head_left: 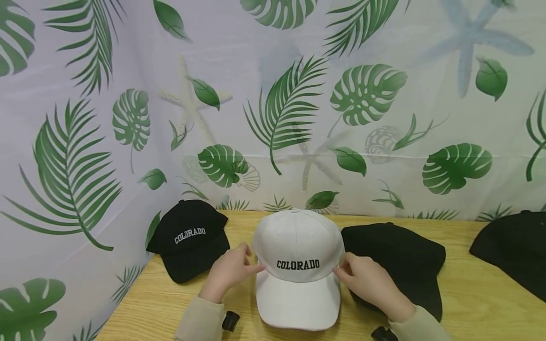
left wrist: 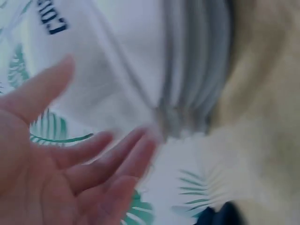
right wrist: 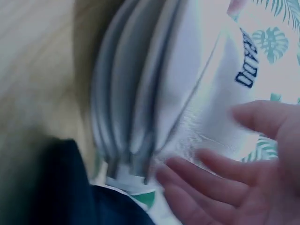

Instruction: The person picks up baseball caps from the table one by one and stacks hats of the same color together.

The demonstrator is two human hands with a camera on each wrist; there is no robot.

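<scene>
A stack of white caps (head_left: 297,241) stands on the table, brims toward the front, the top one lettered COLORADO. In the wrist views several layered brims (left wrist: 192,61) (right wrist: 136,75) show. My left hand (head_left: 233,270) is at the stack's left side, thumb and fingers apart, fingertips close to the brim edges in the left wrist view. At the right side, my right hand (head_left: 368,282) has its fingers spread beside the stack. Whether the fingertips touch the caps is hard to tell.
A black COLORADO cap (head_left: 192,241) lies left of the white stack. Black caps (head_left: 392,265) sit close on its right, and another black cap (head_left: 516,246) is at the far right. Behind the wooden table (head_left: 473,293) hangs a leaf-patterned cloth (head_left: 230,123).
</scene>
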